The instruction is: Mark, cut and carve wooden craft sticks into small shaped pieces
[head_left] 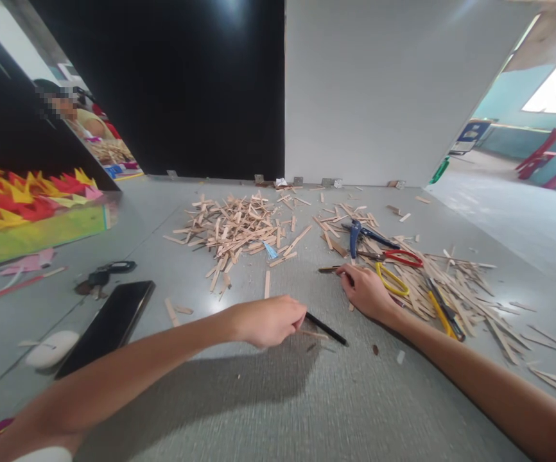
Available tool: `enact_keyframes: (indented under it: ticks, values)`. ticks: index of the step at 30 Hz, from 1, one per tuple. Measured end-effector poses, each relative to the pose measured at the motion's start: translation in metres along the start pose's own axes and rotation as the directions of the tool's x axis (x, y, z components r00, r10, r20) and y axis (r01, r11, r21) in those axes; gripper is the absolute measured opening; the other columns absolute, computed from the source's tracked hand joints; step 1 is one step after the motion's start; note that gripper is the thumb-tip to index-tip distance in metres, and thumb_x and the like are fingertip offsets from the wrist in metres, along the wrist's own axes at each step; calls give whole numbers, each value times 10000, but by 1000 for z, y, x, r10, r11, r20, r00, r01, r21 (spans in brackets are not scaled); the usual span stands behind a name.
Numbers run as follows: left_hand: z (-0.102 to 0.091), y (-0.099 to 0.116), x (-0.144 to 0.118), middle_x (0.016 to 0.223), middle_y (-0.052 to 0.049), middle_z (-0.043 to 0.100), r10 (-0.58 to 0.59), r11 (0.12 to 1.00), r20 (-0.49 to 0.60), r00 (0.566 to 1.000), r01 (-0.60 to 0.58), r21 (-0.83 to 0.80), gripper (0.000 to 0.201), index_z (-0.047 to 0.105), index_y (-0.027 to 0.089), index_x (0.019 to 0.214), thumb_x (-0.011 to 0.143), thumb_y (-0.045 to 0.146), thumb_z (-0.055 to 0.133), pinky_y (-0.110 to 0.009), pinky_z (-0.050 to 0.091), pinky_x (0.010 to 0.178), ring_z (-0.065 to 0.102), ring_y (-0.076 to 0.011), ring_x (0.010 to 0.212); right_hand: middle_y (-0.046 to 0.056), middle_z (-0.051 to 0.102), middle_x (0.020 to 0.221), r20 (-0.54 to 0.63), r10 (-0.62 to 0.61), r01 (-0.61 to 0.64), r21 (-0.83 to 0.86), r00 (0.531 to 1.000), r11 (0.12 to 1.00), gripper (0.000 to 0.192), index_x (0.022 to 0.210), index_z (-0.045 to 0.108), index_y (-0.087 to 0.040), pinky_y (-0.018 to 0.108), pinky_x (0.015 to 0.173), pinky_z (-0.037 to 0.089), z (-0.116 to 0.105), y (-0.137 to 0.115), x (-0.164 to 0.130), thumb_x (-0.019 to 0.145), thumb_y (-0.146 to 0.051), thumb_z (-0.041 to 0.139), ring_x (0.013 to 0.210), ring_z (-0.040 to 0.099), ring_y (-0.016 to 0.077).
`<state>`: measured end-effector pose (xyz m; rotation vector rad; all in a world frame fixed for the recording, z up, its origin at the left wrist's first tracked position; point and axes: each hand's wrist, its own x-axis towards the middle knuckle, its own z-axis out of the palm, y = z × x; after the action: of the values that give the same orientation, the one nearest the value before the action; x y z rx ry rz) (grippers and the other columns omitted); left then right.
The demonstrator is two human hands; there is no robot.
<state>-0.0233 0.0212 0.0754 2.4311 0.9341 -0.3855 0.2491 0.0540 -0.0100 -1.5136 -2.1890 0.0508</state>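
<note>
My left hand point(269, 319) hovers low over the grey table point(259, 398), fingers closed on a thin black pencil point(327, 329) that points right. My right hand point(365, 290) rests on the table a little further back, pinching a small wooden stick piece point(329, 269) between thumb and fingers. A heap of cut wooden sticks point(232, 228) lies behind my left hand. More sticks point(456, 282) spread to the right of my right hand.
Blue-handled pliers point(356, 235), red-handled scissors point(403, 257) and yellow-handled scissors point(392, 280) lie by the right sticks. A black phone point(109, 326), keys point(104, 276) and a white mouse point(49, 348) sit left. Colourful paper craft point(27, 205) stands far left. Black and white boards stand behind. A person appears at far left.
</note>
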Motion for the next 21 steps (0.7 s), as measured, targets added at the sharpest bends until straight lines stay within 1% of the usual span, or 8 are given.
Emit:
enact_keyframes:
  ticks: [2, 4, 8, 11, 16, 18, 21]
  values:
    - [0, -1, 2, 1091, -65, 702, -10, 1000, -28, 1000, 10, -4, 155, 619, 194, 976, 1003, 79, 519, -253, 471, 780, 669, -182, 926, 113, 837, 907, 2, -1, 1, -5, 1000, 1000, 269, 1008, 775, -187, 314, 755, 556, 0, 0, 0, 967, -156, 511, 823, 798, 255]
    - [0, -4, 4, 1088, -73, 701, -26, 1000, -42, 999, 26, -2, 148, 602, 192, 970, 1003, 76, 516, -260, 461, 767, 666, -189, 920, 110, 837, 907, 1, -3, 3, -7, 1000, 1000, 267, 1013, 772, -188, 310, 755, 553, 1, 1, 0, 975, -159, 509, 824, 800, 251]
    - [-2, -15, 9, 1018, -74, 698, -81, 997, -65, 995, 81, -4, 130, 567, 196, 986, 1035, 109, 482, -271, 417, 671, 657, -194, 818, 97, 844, 914, -6, -10, 10, -8, 1000, 1000, 253, 1005, 769, -202, 304, 759, 551, 4, 3, 0, 968, -161, 522, 819, 797, 245]
    - [-5, -22, 12, 1019, -84, 694, -115, 993, -95, 989, 116, 1, 126, 541, 200, 1010, 1061, 123, 455, -278, 378, 635, 648, -195, 791, 85, 844, 904, -12, -13, 13, -9, 1000, 1000, 249, 1000, 768, -216, 298, 751, 548, 5, 5, 0, 961, -163, 528, 816, 794, 242]
    - [-6, -24, 15, 933, -82, 682, -157, 987, -120, 980, 161, 23, 142, 540, 202, 981, 1056, 117, 455, -300, 323, 590, 620, -202, 717, 85, 843, 895, -13, -18, 18, -7, 1000, 1000, 253, 1001, 768, -217, 297, 742, 547, 6, 5, 0, 968, -169, 522, 803, 794, 242]
    - [-5, -24, 16, 919, -81, 682, -163, 985, -123, 979, 168, 30, 141, 553, 200, 980, 1061, 130, 461, -304, 318, 587, 627, -206, 716, 82, 841, 891, -14, -20, 20, -8, 1000, 1000, 251, 996, 766, -220, 295, 748, 549, 6, 5, 0, 971, -173, 521, 800, 793, 238]
    - [-6, -24, 17, 974, -86, 707, -157, 986, -112, 981, 162, 37, 118, 581, 197, 996, 1056, 139, 497, -298, 340, 603, 665, -211, 774, 80, 838, 876, -17, -22, 22, -10, 1000, 1000, 248, 987, 765, -221, 294, 734, 546, 5, 5, 0, 965, -174, 522, 786, 789, 237]
